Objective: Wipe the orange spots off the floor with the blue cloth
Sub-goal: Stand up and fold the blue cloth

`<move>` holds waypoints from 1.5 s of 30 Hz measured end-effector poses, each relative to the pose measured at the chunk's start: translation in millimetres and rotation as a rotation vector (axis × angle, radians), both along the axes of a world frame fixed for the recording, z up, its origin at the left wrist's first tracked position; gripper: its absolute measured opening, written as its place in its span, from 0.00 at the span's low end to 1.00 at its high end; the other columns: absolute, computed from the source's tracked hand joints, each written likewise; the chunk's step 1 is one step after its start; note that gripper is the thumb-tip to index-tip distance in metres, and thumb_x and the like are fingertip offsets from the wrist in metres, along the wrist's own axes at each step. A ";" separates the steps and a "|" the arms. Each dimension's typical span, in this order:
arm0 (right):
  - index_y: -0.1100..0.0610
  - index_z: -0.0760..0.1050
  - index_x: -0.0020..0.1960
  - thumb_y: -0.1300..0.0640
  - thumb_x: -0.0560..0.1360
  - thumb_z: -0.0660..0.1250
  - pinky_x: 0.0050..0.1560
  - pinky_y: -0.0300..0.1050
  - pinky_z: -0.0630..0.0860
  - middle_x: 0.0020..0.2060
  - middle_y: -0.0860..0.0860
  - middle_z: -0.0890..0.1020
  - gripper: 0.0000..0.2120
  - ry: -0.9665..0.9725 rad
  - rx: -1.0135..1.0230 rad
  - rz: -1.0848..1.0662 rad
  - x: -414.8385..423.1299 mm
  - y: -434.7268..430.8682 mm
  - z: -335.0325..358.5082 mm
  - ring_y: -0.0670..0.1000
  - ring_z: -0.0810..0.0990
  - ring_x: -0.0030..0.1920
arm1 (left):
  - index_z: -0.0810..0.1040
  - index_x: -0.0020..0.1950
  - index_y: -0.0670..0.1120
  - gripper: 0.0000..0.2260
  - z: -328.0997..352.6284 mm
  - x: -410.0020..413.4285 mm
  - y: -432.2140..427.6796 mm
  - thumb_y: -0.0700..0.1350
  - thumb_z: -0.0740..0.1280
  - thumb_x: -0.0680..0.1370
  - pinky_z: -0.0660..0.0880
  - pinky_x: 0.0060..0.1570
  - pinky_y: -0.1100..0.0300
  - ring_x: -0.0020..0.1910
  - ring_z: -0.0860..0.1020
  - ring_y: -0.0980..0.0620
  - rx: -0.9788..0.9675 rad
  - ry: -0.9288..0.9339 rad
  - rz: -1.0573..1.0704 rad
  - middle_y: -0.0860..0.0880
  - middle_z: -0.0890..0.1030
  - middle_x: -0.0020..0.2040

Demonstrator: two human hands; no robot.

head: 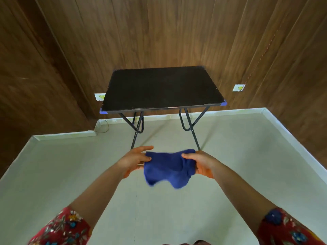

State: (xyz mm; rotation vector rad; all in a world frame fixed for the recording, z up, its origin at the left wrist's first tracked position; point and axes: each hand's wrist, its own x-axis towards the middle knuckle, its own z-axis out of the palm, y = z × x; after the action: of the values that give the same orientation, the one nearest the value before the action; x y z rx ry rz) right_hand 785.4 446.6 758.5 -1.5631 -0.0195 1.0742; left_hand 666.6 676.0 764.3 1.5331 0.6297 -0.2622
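The blue cloth (168, 167) hangs in the air between both hands, above the pale floor (70, 165) in front of the table. My left hand (135, 159) pinches its left edge with the thumb on top, the other fingers reaching forward. My right hand (199, 163) grips the right edge with the thumb on top. The cloth sags and two corners droop down. No orange spots show on the visible floor.
A small black folding table (162, 89) on dark metal legs stands against the wooden wall straight ahead. Two wall sockets (238, 87) sit low on the wall either side of it. A white skirting strip borders the floor.
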 end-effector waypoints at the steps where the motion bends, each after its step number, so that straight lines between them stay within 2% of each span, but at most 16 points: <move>1: 0.64 0.73 0.66 0.60 0.78 0.66 0.50 0.47 0.80 0.53 0.57 0.83 0.18 -0.003 0.006 -0.024 0.0 3.3 -0.2 0.54 0.82 0.52 | 0.74 0.67 0.49 0.21 -0.6 2.3 0.1 0.32 0.62 0.77 0.77 0.47 0.60 0.47 0.79 0.51 0.025 -0.029 0.007 0.48 0.80 0.54; 5: 0.46 0.56 0.74 0.60 0.72 0.74 0.53 0.49 0.78 0.57 0.53 0.76 0.38 -0.121 -0.066 -0.122 7.7 7.8 4.4 0.56 0.79 0.56 | 0.76 0.64 0.52 0.23 3.3 8.9 2.0 0.34 0.71 0.72 0.77 0.50 0.60 0.57 0.78 0.50 0.091 -0.124 -0.013 0.49 0.79 0.60; 8: 0.44 0.64 0.71 0.61 0.67 0.77 0.56 0.46 0.75 0.61 0.49 0.73 0.39 -0.414 -0.205 0.244 7.5 9.4 14.3 0.53 0.75 0.60 | 0.74 0.67 0.51 0.33 5.5 11.8 2.8 0.33 0.75 0.65 0.75 0.57 0.57 0.61 0.75 0.49 0.259 -0.115 -0.109 0.50 0.76 0.62; 11: 0.51 0.75 0.64 0.66 0.65 0.75 0.52 0.42 0.77 0.55 0.47 0.79 0.30 -0.691 -0.304 0.407 5.6 13.4 16.6 0.50 0.78 0.55 | 0.76 0.65 0.50 0.28 7.0 13.8 2.3 0.30 0.70 0.68 0.73 0.61 0.55 0.60 0.75 0.50 0.445 -0.141 -0.186 0.51 0.77 0.60; 13: 0.53 0.80 0.57 0.67 0.66 0.72 0.47 0.42 0.77 0.44 0.45 0.82 0.21 -0.847 -0.332 0.369 8.0 11.4 21.5 0.47 0.79 0.45 | 0.79 0.61 0.49 0.23 10.9 15.9 6.3 0.31 0.67 0.70 0.73 0.60 0.55 0.56 0.77 0.51 0.584 -0.140 -0.274 0.51 0.81 0.56; 16: 0.53 0.84 0.50 0.68 0.74 0.65 0.43 0.39 0.70 0.26 0.39 0.74 0.14 -1.035 -0.373 0.225 21.6 0.0 29.8 0.42 0.72 0.31 | 0.82 0.57 0.49 0.20 18.5 15.1 21.7 0.32 0.63 0.72 0.71 0.51 0.61 0.52 0.78 0.50 0.883 -0.077 -0.332 0.50 0.83 0.52; 18: 0.52 0.83 0.50 0.65 0.77 0.64 0.44 0.39 0.70 0.28 0.41 0.78 0.13 -0.941 -0.265 0.184 30.9 -7.7 35.9 0.45 0.75 0.34 | 0.83 0.54 0.50 0.17 24.5 13.4 29.1 0.33 0.62 0.73 0.72 0.51 0.60 0.52 0.78 0.49 0.877 -0.063 -0.348 0.50 0.82 0.50; 20: 0.48 0.78 0.58 0.60 0.78 0.65 0.49 0.41 0.71 0.39 0.47 0.79 0.12 -0.745 -0.209 0.241 31.5 -6.1 32.3 0.48 0.76 0.41 | 0.82 0.52 0.50 0.15 30.2 10.2 28.2 0.34 0.62 0.75 0.72 0.54 0.59 0.52 0.78 0.50 0.837 -0.064 -0.407 0.53 0.82 0.49; 25: 0.49 0.63 0.71 0.55 0.78 0.64 0.58 0.47 0.73 0.52 0.53 0.81 0.23 -0.343 -0.309 0.405 -8.6 19.7 -12.9 0.50 0.78 0.49 | 0.80 0.54 0.52 0.17 35.2 14.2 21.3 0.33 0.61 0.75 0.70 0.60 0.58 0.56 0.77 0.50 0.821 -0.140 -0.333 0.50 0.81 0.56; 31: 0.45 0.61 0.72 0.36 0.79 0.55 0.68 0.50 0.71 0.62 0.57 0.79 0.25 0.152 -0.004 0.088 -39.5 33.3 -44.1 0.54 0.79 0.61 | 0.78 0.60 0.50 0.14 39.5 9.8 12.9 0.36 0.63 0.78 0.77 0.55 0.53 0.54 0.77 0.47 0.613 -0.159 -0.051 0.48 0.78 0.59; 34: 0.53 0.73 0.63 0.44 0.80 0.60 0.60 0.50 0.75 0.53 0.56 0.83 0.17 0.240 0.148 -0.090 -37.6 33.5 -35.0 0.55 0.81 0.57 | 0.77 0.61 0.53 0.13 45.6 9.1 12.5 0.40 0.64 0.79 0.79 0.52 0.52 0.53 0.78 0.47 0.630 -0.140 -0.029 0.49 0.78 0.59; 37: 0.58 0.74 0.65 0.53 0.79 0.63 0.46 0.47 0.80 0.47 0.56 0.85 0.17 0.274 0.313 -0.251 -16.8 26.2 -20.4 0.55 0.83 0.46 | 0.78 0.61 0.53 0.13 56.8 7.1 13.4 0.40 0.63 0.79 0.78 0.49 0.58 0.52 0.78 0.50 0.594 -0.126 -0.022 0.50 0.77 0.59; 39: 0.59 0.75 0.64 0.47 0.79 0.61 0.54 0.51 0.80 0.53 0.57 0.84 0.20 0.393 0.572 -0.410 -6.3 22.7 -15.4 0.57 0.84 0.51 | 0.79 0.60 0.52 0.13 65.7 6.6 13.3 0.39 0.64 0.79 0.77 0.47 0.60 0.52 0.79 0.50 0.414 -0.145 0.009 0.51 0.79 0.59; 41: 0.56 0.73 0.66 0.36 0.77 0.58 0.63 0.61 0.72 0.61 0.59 0.80 0.28 0.537 0.689 -0.499 -11.9 22.0 -22.3 0.63 0.80 0.59 | 0.80 0.57 0.53 0.13 74.9 6.4 9.9 0.38 0.64 0.79 0.78 0.49 0.58 0.53 0.80 0.49 0.243 -0.167 0.034 0.50 0.80 0.58; 43: 0.54 0.71 0.67 0.31 0.75 0.56 0.59 0.64 0.75 0.61 0.60 0.80 0.33 0.565 0.646 -0.393 -24.3 26.2 -27.0 0.64 0.80 0.59 | 0.81 0.55 0.54 0.12 79.2 8.5 9.7 0.39 0.64 0.79 0.78 0.52 0.55 0.55 0.79 0.49 0.244 -0.190 0.056 0.51 0.80 0.57; 45: 0.54 0.71 0.66 0.36 0.77 0.59 0.47 0.56 0.81 0.55 0.59 0.83 0.27 0.483 0.514 -0.353 -30.2 32.3 -18.9 0.61 0.84 0.52 | 0.81 0.55 0.54 0.12 79.0 9.2 14.4 0.40 0.63 0.80 0.77 0.57 0.51 0.57 0.78 0.48 0.295 -0.217 0.085 0.50 0.80 0.59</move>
State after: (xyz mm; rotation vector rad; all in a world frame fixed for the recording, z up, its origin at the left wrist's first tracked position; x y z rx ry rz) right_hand 755.1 478.9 739.6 -0.7875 0.2797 1.0347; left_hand 675.8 690.4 843.3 1.7825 0.5767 0.0658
